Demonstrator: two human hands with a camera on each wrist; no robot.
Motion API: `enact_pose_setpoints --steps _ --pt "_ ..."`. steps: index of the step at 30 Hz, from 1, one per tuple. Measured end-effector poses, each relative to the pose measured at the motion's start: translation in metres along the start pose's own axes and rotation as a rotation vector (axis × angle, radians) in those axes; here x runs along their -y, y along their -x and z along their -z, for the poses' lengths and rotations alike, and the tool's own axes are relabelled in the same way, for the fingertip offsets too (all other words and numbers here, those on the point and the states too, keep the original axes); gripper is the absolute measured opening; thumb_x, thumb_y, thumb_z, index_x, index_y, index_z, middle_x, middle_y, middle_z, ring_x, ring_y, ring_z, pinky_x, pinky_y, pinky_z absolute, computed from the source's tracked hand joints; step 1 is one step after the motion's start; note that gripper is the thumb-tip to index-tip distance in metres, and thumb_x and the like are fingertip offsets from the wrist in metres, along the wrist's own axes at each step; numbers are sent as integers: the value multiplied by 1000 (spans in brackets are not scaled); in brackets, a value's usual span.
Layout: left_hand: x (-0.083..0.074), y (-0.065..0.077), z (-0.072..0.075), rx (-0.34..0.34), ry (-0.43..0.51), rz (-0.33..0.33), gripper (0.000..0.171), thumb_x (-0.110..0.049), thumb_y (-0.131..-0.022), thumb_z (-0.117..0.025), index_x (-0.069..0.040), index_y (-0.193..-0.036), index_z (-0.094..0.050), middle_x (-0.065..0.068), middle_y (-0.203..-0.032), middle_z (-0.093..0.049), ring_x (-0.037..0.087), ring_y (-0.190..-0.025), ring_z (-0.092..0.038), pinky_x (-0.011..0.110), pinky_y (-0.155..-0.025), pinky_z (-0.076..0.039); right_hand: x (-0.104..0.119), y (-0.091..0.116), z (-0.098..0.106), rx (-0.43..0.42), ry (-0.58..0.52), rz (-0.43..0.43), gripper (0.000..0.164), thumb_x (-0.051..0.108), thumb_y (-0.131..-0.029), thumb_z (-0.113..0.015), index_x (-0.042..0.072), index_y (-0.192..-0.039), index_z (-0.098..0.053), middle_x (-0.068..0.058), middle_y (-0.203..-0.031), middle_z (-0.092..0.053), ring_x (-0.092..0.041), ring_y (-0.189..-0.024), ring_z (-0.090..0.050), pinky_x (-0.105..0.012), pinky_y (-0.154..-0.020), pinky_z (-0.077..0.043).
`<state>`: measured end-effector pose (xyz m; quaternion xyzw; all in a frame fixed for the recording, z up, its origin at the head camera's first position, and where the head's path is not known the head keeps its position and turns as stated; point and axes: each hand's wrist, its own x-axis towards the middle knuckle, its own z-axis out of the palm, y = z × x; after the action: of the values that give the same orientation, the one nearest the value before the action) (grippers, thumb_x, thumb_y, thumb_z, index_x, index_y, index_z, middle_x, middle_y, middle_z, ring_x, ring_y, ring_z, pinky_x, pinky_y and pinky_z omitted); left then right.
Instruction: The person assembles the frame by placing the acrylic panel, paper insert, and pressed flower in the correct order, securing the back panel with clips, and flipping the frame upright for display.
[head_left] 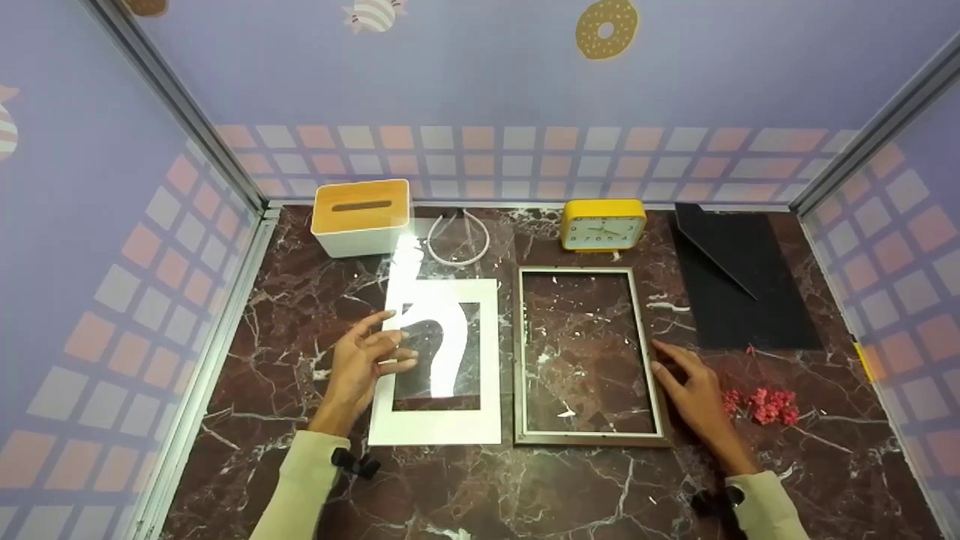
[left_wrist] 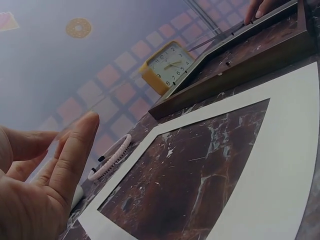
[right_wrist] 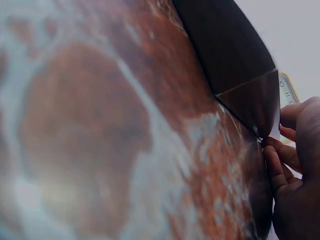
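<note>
My left hand (head_left: pixel 364 360) pinches a clear sheet (head_left: pixel 450 352) by its left edge, with a bright glare across it. Under the sheet a white mat board (head_left: pixel 436 431) with a rectangular opening lies on the table; in the left wrist view the sheet shows only faintly between the fingers (left_wrist: pixel 75 155). To the right lies a picture frame (head_left: pixel 517 360), with bare tabletop showing through its middle. My right hand (head_left: pixel 697 394) rests against the frame's right side, its fingertips at the outer edge.
A tissue box (head_left: pixel 361 217) with a wooden lid, a pale headband (head_left: pixel 486 251) and a yellow clock (head_left: pixel 604 225) stand along the back wall. At right lies a black backing board (head_left: pixel 757 322) with a stand flap, and nearer, pink dried flowers (head_left: pixel 772 405). Patterned walls enclose the dark marbled table (head_left: pixel 570 495).
</note>
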<state>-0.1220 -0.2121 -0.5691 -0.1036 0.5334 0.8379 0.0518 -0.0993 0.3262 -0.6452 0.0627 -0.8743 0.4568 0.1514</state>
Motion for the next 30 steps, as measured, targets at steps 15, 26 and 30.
enact_pose_setpoints --steps 15,26,30 --pt "33 -8 -35 81 21 78 56 12 -104 -62 12 -156 -43 37 -117 -71 29 -75 -81 46 -74 -69 -2 1 -1 -11 -24 15 41 -4 -97 -81 3 -137 -77 -22 -131 -75 5 -111 -62 -7 -96 -44" --pt "55 -8 -58 112 17 129 58 9 -104 -63 9 -158 -43 30 -113 -74 29 -78 -82 47 -77 -69 -2 1 -2 -10 -21 4 41 -4 -97 -80 3 -138 -76 -22 -131 -75 3 -111 -61 -7 -96 -43" --pt "62 -7 -67 118 18 134 59 9 -104 -64 9 -159 -43 33 -118 -72 29 -80 -82 47 -79 -69 -2 1 -2 -15 -25 6 42 -5 -97 -80 3 -138 -77 -22 -130 -75 3 -111 -62 -7 -96 -43"
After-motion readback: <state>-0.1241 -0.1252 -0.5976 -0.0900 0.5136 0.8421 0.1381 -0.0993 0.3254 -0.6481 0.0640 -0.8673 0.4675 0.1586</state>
